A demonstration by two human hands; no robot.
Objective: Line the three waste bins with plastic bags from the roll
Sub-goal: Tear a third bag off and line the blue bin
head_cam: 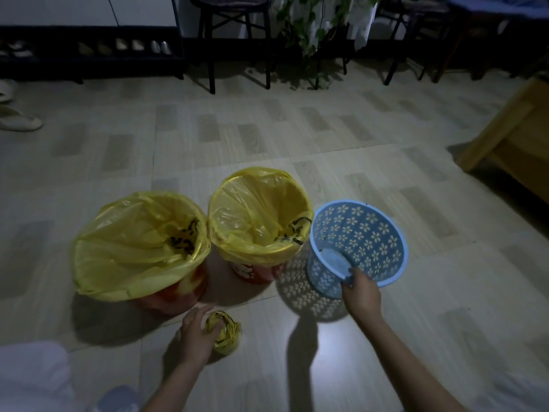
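Observation:
Three bins stand in a row on the tiled floor. The left red bin [169,295] and the middle red bin [255,270] each carry a yellow plastic bag [133,248] folded over the rim. The blue perforated bin [359,242] on the right has no bag and tilts toward me. My right hand [361,292] grips its near rim. My left hand [194,334] closes around the yellow bag roll [227,334] on the floor in front of the bins.
A black shoe rack [89,49] and black stool legs [237,55] line the far wall, with a leafy plant [315,34] beside them. A wooden furniture piece [511,138] juts in at right. Light shoes [20,121] lie at far left.

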